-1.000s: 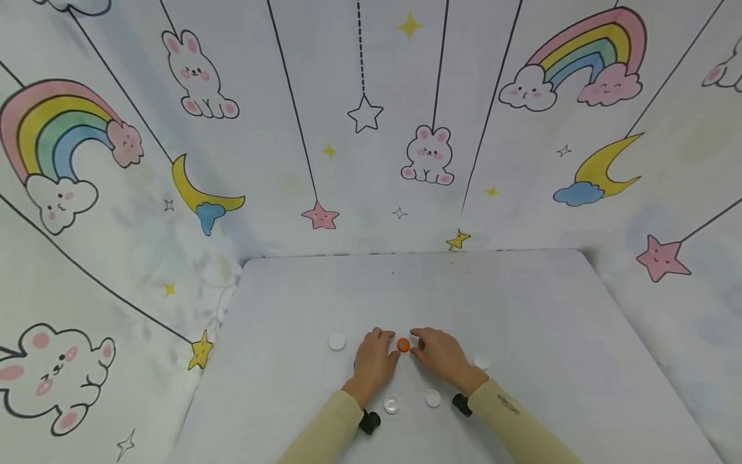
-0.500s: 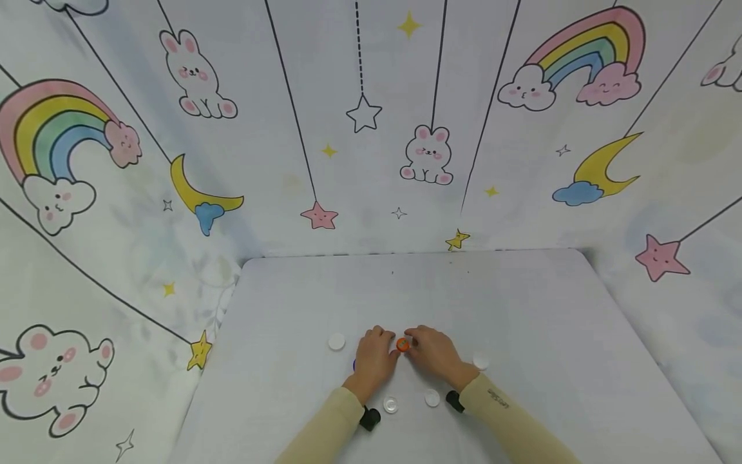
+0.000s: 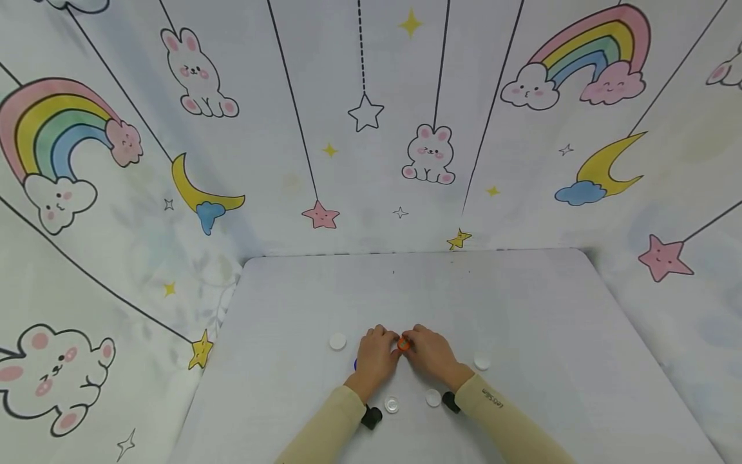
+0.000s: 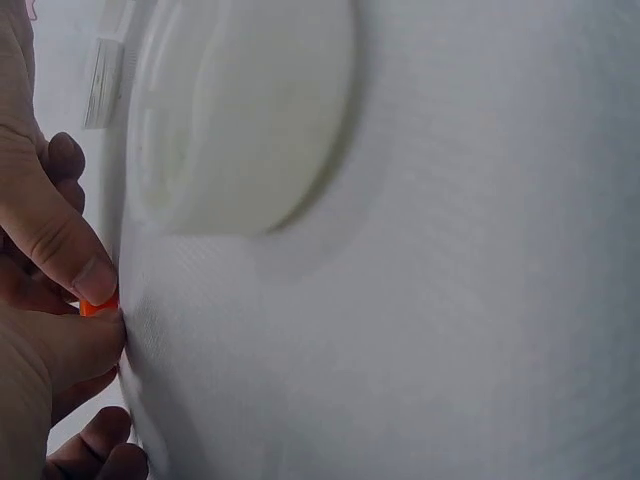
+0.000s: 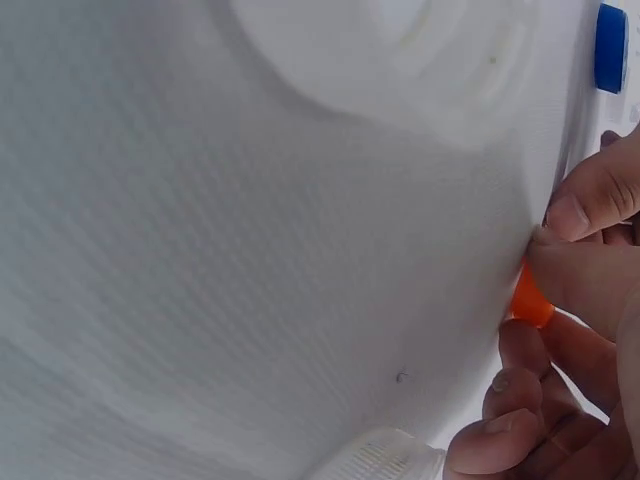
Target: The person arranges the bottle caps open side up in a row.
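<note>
Where two bare hands meet over a white table [image 3: 498, 303], we find a small orange cap [image 3: 404, 343], mostly covered by fingertips. We see it right at the tabletop, its rim showing between the thumbs and fingers. The right hand [image 3: 430, 351] is nearly closed: its thumb and index finger pinch the cap, while the wrist view shows its remaining fingers bent beneath. The left hand [image 3: 376, 356] mirrors it, thumb and forefinger closed on the cap's other side, its thumb tip close to the right thumb. From above we see the backs of both hands, angled inward, the forearms in beige sleeves [image 3: 510, 419] slanting together from the lower edge. A black wrist camera [image 3: 371, 417] sits under the left wrist, another under the right.

Just beside the left hand, we glimpse the edge of a blue cap [image 5: 611, 48]. White caps lie around: one left of the hands [image 3: 338, 341], one to the right, and two between the forearms. Behind the table, we see a pale wall [image 3: 261, 96] printed with bunnies, rainbows, moons and stars.
</note>
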Motion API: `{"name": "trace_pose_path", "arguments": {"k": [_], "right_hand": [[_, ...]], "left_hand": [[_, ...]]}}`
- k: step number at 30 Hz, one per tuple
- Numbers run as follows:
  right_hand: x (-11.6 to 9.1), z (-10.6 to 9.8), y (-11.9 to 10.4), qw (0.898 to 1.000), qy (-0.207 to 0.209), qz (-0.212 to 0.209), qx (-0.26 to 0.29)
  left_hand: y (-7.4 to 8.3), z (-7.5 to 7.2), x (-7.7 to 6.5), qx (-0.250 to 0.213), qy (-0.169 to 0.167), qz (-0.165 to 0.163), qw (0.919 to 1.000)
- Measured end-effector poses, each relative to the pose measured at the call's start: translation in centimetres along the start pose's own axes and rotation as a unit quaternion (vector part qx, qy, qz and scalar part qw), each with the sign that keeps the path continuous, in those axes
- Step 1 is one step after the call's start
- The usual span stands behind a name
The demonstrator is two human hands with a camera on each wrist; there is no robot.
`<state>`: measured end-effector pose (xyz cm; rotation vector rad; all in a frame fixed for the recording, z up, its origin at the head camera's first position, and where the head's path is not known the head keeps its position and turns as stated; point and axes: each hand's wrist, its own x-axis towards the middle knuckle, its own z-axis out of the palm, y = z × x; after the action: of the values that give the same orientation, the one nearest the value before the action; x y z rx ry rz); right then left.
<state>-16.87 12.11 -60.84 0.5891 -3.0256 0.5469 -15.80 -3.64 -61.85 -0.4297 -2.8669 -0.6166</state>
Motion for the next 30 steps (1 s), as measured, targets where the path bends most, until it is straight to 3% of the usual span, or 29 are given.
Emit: {"name": "trace_pose_path", "arguments": {"k": [15, 23, 30], "right_hand": [[-0.4, 0.0, 0.0, 1.000, 0.002, 0.004, -0.015], [-1.0, -1.0, -0.3, 0.999, 0.026, -0.016, -0.007], [-1.1, -1.8, -0.7, 0.999, 0.040, -0.030, 0.006]], "left_hand": [[0.5, -0.2, -0.3, -0.011, 0.006, -0.015, 0.9998], [0.9, -0.9, -0.3, -0.043, 0.039, -0.002, 0.9983], [0.9, -1.3, -0.3, -0.042, 0.063, 0.009, 0.9971]]}}
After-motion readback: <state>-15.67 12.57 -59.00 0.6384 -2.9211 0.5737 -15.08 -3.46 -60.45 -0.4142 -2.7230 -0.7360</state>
